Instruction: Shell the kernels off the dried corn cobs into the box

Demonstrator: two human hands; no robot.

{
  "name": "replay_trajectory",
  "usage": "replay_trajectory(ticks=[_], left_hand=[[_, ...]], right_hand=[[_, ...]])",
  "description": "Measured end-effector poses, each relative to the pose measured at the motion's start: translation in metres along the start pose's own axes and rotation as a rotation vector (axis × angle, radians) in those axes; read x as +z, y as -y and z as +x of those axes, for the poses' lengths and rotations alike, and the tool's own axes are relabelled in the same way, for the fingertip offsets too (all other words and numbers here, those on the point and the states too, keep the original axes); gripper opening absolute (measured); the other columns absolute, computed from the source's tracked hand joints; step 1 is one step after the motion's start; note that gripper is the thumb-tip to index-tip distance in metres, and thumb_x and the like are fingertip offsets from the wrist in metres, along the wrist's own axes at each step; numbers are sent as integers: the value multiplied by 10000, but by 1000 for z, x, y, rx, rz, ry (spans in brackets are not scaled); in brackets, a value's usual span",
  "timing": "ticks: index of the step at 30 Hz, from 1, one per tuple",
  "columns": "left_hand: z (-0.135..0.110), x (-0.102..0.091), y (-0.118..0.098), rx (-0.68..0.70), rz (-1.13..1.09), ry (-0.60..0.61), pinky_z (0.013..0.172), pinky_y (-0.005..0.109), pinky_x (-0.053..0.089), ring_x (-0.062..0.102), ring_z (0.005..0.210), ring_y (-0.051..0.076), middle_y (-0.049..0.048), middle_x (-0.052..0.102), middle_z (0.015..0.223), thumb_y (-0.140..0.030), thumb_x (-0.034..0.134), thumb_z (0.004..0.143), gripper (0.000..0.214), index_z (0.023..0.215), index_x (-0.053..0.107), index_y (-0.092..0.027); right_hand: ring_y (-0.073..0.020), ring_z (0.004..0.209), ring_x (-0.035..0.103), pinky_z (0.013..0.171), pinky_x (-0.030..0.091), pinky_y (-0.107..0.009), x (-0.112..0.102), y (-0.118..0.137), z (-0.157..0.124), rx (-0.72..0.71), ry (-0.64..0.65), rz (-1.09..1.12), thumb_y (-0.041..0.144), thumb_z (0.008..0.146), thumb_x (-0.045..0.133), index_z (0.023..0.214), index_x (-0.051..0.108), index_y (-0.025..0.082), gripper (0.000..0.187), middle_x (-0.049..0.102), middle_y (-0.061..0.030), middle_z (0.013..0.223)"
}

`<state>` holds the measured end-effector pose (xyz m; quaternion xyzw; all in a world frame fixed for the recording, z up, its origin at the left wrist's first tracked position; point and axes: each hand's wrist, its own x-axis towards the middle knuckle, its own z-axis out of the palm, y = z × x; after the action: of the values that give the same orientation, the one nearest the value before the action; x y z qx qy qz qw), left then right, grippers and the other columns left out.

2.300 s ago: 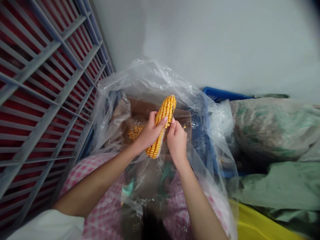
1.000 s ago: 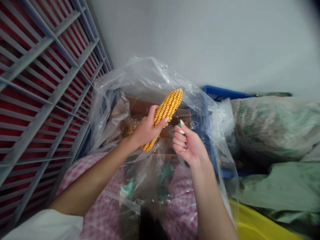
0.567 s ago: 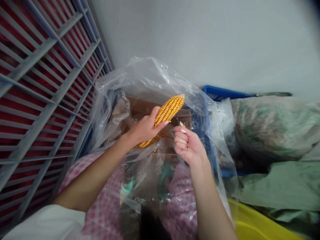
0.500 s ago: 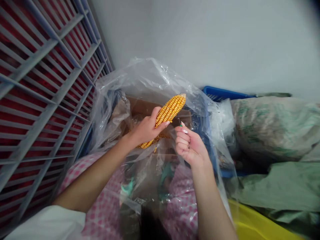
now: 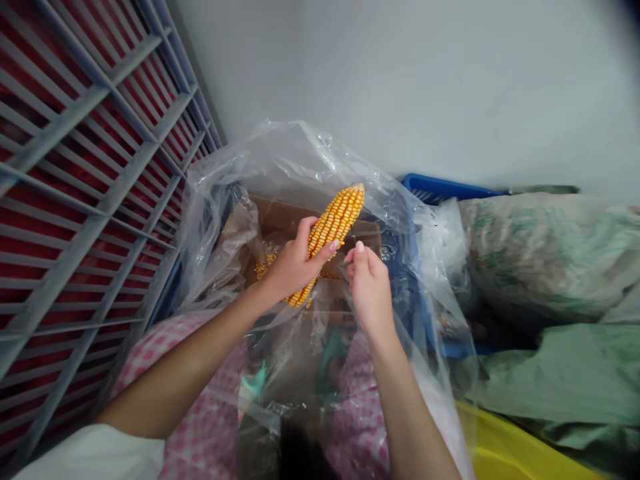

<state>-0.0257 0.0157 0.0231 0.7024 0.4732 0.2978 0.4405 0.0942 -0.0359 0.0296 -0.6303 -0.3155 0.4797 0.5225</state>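
My left hand [image 5: 297, 263] is wrapped round an ear of corn [image 5: 339, 217], yellow and full of dried kernels. The ear is tilted, its pale end pointing up and to the right. Just right of the cob, apart from it, my right hand [image 5: 369, 283] is closed in a pinch. A small thin metal tool [image 5: 353, 238] pokes out past its fingertips; the rest of it is covered by the fingers. Below both hands, loose corn kernels [image 5: 265, 265] lie in a cardboard box [image 5: 275, 213] lined with a clear plastic bag [image 5: 295, 150].
A slatted plastic crate [image 5: 105, 213] with red contents rises at the left. To the right are a blue basket [image 5: 450, 187], a stuffed woven sack [image 5: 545, 253], green cloth-like sacking [image 5: 565, 373] and a yellow container [image 5: 505, 447]. A pale wall [image 5: 400, 80] stands behind.
My right hand has turned so that its back faces up, and the tool's green handle no longer shows. The ear has shifted slightly left, still in my left hand.
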Motion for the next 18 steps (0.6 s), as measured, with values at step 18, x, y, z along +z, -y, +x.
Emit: replay_trajectory(ticks=[18], left_hand=[[1,-1,-6,-341,-751,300,337,220,432,518,372,111,-53,539,589,-545,410,805,324,903,326,-248]], right_hand=[[-77,439,301,439,220,-214,2,-6,7,-156,-36,-194,523,839,377,621,420,208,385,367,64,506]])
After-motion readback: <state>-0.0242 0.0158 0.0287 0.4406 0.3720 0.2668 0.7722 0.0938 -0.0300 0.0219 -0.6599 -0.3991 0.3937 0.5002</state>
